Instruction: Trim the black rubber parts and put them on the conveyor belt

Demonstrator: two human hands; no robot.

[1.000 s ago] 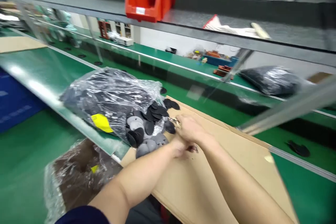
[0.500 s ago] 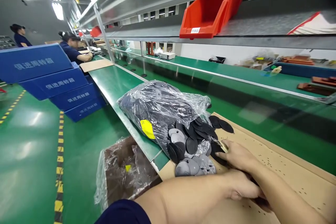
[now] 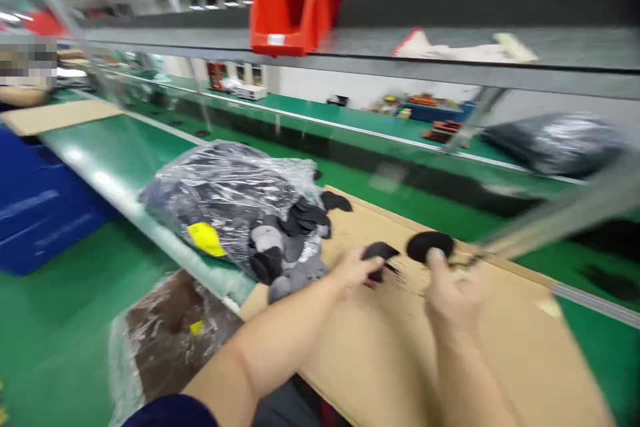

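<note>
My left hand point(image 3: 356, 271) pinches a black disc point(image 3: 379, 253) just above the cardboard sheet point(image 3: 400, 347). A little to the right, my right hand point(image 3: 450, 293) holds another black disc point(image 3: 429, 244) between thumb and fingers, with something thin and pale sticking out to its right; blur hides what it is. A clear plastic bag point(image 3: 225, 200) full of black and grey discs lies to the left, with a yellow label point(image 3: 206, 239). Several discs point(image 3: 295, 240) spill from its open mouth onto the cardboard, close to my left hand.
A green conveyor belt point(image 3: 400, 180) runs behind the cardboard. A red bin point(image 3: 295, 10) sits on the shelf above. Another dark bag point(image 3: 555, 143) lies at the far right. A plastic-lined box point(image 3: 165, 333) stands on the floor at the lower left, blue crates point(image 3: 35, 207) beyond it.
My hands were together at the bag's mouth; now they are apart and further right over the cardboard, each with a black disc. The view has swung from left back to the right.
</note>
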